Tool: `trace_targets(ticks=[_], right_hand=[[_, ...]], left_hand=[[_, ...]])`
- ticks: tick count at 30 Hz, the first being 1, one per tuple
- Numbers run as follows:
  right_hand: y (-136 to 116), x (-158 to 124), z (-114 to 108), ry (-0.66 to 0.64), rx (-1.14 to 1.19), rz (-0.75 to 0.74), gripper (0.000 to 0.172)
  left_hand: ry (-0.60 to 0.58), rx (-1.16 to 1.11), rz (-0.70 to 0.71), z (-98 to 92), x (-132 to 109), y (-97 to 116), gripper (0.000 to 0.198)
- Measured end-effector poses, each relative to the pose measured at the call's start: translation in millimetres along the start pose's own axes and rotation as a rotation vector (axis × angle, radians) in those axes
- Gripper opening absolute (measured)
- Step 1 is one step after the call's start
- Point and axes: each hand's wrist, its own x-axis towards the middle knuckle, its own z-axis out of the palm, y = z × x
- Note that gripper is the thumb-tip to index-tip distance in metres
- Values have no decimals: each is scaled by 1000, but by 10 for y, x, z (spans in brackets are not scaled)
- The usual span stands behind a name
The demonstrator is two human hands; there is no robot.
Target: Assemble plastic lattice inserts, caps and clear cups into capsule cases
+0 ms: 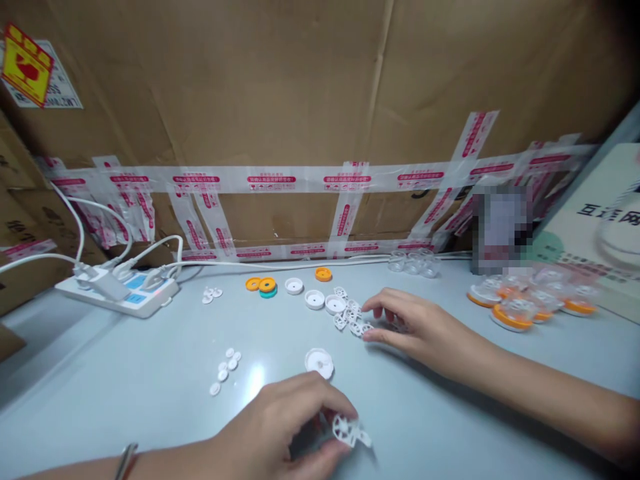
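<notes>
My left hand (285, 427) is closed near the front of the grey table, pinching a small white spoked plastic wheel (350, 430) between thumb and fingers. My right hand (415, 327) reaches across the table with fingers curled, its fingertips touching a heap of several white spoked pieces (350, 315). Whether it grips one is not visible. A white round cap (319, 362) lies between the two hands.
Orange and teal rings (267, 286), white caps (315, 299) and tiny white discs (225, 370) lie scattered. Assembled orange-based clear parts (520, 310) sit at the right. A white power strip (120, 290) with cables lies at the left. A taped cardboard wall (300, 120) closes the back.
</notes>
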Motion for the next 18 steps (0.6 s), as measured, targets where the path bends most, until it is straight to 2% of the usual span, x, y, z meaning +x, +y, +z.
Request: trace_targets(ticks=[4, 8, 13, 15, 18], right_hand=[[89, 24, 83, -89, -67, -5, 17], [51, 3, 107, -47, -26, -22, 12], [-103, -83, 122, -35, 244, -74, 16], [-184, -124, 145, -60, 397, -50, 20], [-292, -175, 174, -86, 612, 56, 22]], left_hand=[[-66, 21, -43, 5, 4, 18, 15], [-129, 10, -96, -3, 23, 17, 13], [-173, 23, -157, -5, 34, 15, 15], [-151, 26, -147, -5, 31, 5, 18], [-10, 32, -67, -3, 18, -18, 17]])
